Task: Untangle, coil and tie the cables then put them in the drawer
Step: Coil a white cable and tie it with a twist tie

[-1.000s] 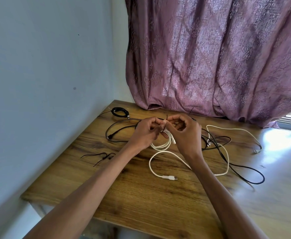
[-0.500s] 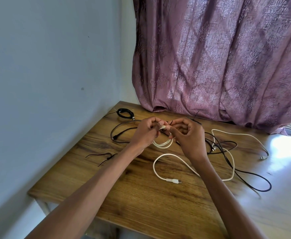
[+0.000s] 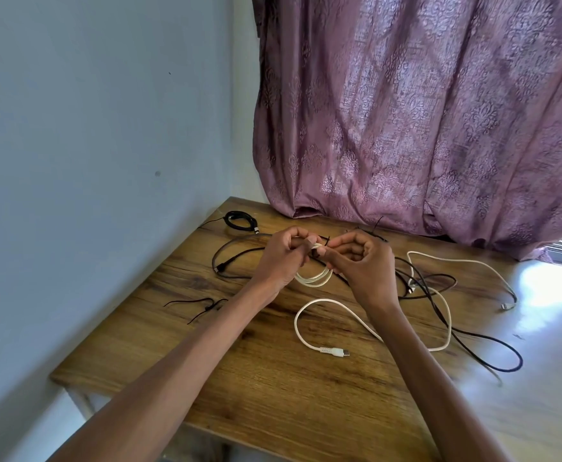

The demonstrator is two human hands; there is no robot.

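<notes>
Both your hands are up over the desk, pinching the same white cable: your left hand has its grip curled around the coiled loops, and your right hand is clamped on the top of the coil, by a thin black tie (hard to make out). The cable's loose end trails on the desk, with black cables sprawled to the right.

arms: two, bare from the near edge to the wrists, no sleeves in view | left hand: bare | right hand: bare | rings, watch, gloves: none visible
</notes>
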